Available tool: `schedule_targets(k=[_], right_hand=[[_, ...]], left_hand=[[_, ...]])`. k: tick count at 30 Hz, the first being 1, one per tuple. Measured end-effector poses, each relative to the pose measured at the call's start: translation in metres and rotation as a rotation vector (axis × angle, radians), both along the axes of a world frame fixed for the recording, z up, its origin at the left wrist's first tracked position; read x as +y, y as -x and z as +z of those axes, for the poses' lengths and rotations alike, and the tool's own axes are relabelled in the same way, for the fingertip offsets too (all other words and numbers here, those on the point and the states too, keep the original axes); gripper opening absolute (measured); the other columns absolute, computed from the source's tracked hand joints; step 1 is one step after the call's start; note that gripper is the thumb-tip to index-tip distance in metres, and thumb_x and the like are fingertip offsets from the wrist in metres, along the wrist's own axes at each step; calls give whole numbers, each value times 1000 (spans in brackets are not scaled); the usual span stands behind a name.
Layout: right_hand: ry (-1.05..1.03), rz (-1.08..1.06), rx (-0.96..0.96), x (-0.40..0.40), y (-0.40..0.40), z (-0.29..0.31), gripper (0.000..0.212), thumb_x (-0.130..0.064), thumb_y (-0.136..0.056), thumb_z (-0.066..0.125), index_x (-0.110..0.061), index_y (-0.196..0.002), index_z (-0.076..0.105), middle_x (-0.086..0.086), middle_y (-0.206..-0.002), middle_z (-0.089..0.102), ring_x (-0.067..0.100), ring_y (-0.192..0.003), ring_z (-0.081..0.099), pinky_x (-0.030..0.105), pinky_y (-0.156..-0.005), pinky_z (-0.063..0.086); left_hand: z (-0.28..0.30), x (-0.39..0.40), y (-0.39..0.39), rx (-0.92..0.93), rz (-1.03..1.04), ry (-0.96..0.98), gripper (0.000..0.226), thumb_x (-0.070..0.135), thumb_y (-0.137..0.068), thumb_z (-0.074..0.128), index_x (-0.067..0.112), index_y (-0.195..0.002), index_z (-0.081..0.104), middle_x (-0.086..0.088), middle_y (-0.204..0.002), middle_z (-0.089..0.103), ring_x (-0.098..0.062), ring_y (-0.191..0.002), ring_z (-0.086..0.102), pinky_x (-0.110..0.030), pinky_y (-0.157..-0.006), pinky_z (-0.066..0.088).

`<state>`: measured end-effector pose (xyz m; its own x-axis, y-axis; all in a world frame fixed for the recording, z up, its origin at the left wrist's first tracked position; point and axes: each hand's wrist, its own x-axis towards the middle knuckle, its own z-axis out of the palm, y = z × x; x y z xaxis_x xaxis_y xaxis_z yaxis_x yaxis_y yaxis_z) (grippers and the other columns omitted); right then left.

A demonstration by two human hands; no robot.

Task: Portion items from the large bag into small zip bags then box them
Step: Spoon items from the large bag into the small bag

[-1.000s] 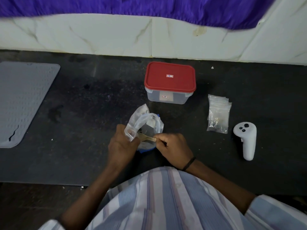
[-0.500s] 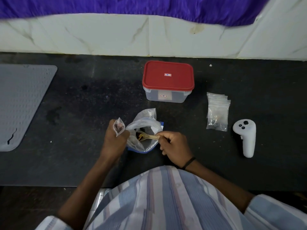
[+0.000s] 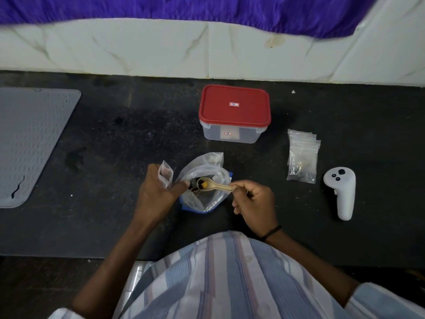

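The large bag point(image 3: 204, 192) hides its small contents beneath the right grip's spoon point(image 3: 215, 185); the mat point(image 3: 30, 143), far left of the left grip, is cut off by the frame's edge.

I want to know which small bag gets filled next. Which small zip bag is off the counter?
The small zip bag gripped upright in the left hand, beside the large bag. The other small zip bags lie stacked flat near the white controller.

Counter: a dark speckled stone counter point(image 3: 115, 139) fills the middle.
Wall: pale veined marble tiles point(image 3: 147, 49) run along 12 o'clock.
Cloth: purple fabric point(image 3: 207, 8) hangs above the tiles.
Mat: grey ribbed mat point(image 3: 30, 143) at 9 o'clock, its near edge torn.
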<state>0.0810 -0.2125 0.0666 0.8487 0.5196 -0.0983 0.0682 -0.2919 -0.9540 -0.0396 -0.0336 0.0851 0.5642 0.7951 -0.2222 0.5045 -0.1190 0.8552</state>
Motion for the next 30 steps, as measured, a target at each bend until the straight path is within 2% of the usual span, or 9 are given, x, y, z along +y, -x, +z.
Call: schedule_targets(k=[6,10,16,18,20,22,25,28,30], right_hand=[[-92,-82,74,-8,-2,16,22,2,-90,54,-7,-81,71,6,-49,56,18,-41,51,29,-44,45],[-165,-96,99,-20,-3,40,26,3,-91,51,-8,-79,71,5,-49,55,18,-40,48,28,-41,43],[-289,-100,161,-25,0,85,29,3,-93,50,-9,-78,72,4,-49,52,16,-41,46,25,-39,41],[-304,-75,175,-22,3,95,28,3,-93,50,-8,-79,72,4,-48,52,16,-41,46,25,-38,40],[-282,-33,173,-20,5,104,26,2,-93,51,-7,-79,72,4,-48,52,17,-41,46,25,-38,40],[-223,26,143,-17,9,110,24,-1,-92,54,-9,-80,72,4,-49,55,16,-41,49,25,-39,43],[-105,124,-60,-11,15,110,18,-8,-91,58,-13,-83,73,4,-53,61,12,-42,56,27,-41,49],[23,294,-562,-6,18,111,16,-14,-91,58,-15,-89,74,-5,-61,63,9,-51,57,26,-48,49],[143,481,-879,-3,19,112,15,-11,-90,58,-11,-91,73,-1,-68,63,11,-56,55,28,-51,49]], left_hand=[[9,-2,12,-182,-34,-342,31,24,-79,74,19,-95,48,-2,-83,58,-18,-73,58,-28,-60,46],[21,-13,7,-257,-156,-412,34,21,-77,76,21,-100,50,10,-84,57,-4,-73,57,-8,-61,42],[20,-22,1,-183,-218,-420,45,20,-76,82,25,-105,48,16,-90,56,3,-84,58,-5,-64,43],[17,-25,-1,-132,-225,-408,45,21,-78,81,21,-110,50,9,-94,60,-4,-83,61,-11,-69,47],[14,-26,-2,-117,-240,-414,43,22,-80,81,18,-111,52,-1,-97,63,-12,-84,62,-26,-72,54],[14,-27,-3,-134,-258,-444,40,25,-80,80,24,-105,49,1,-92,63,-12,-79,62,-27,-67,53],[16,-31,-4,-138,-283,-509,40,21,-77,81,23,-102,50,1,-89,63,-13,-76,60,-27,-64,51],[14,-34,-4,-155,-297,-538,41,26,-75,79,16,-106,54,2,-90,62,-13,-77,59,-23,-64,45],[15,-33,-3,-178,-288,-506,43,38,-74,69,17,-107,52,3,-90,62,-12,-76,60,-24,-62,47]])
